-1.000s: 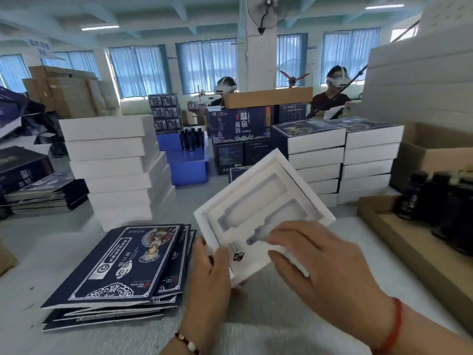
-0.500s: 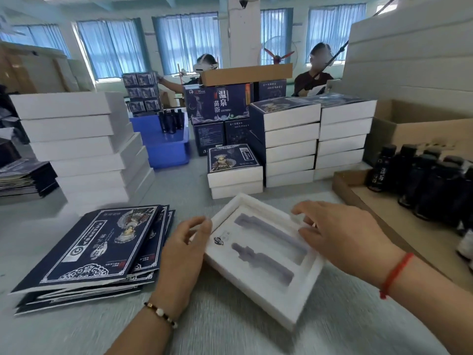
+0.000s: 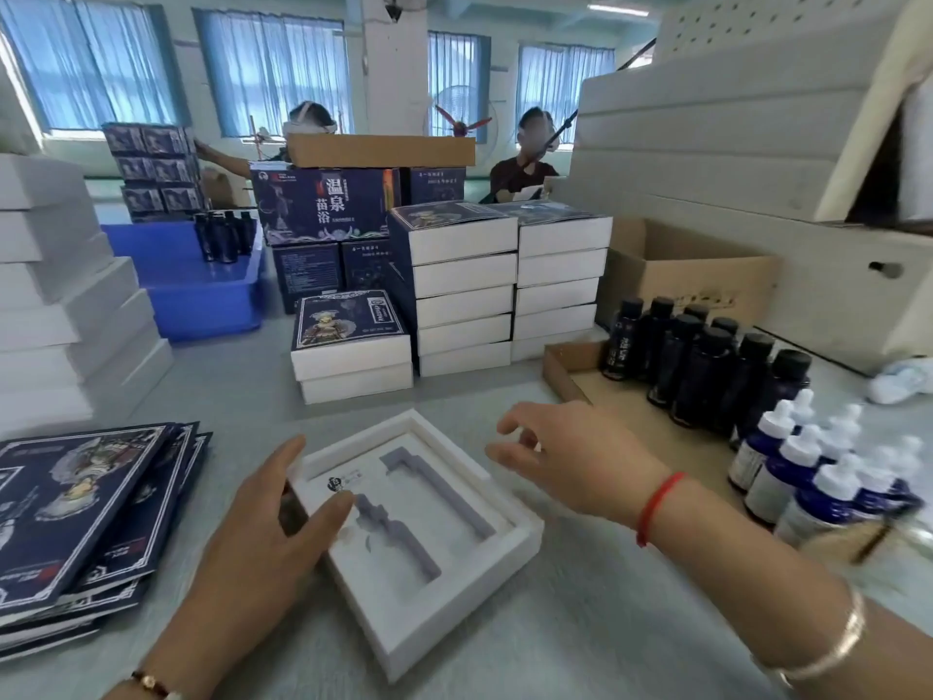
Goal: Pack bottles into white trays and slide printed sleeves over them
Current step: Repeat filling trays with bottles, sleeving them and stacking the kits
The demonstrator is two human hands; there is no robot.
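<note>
Both forearms are bare, no sleeves showing; the left hand (image 3: pixel 267 527) has a dark beaded bracelet (image 3: pixel 151 682) with a gold bead at its wrist; the right hand (image 3: pixel 570 457) has a thin red string (image 3: pixel 656 507) at its wrist; up that forearm, toward 5 o'clock, sits a pale metal bangle (image 3: pixel 833 649).

Left hand (image 3: pixel 267 522) steadies empty white tray (image 3: pixel 454 593).
</note>
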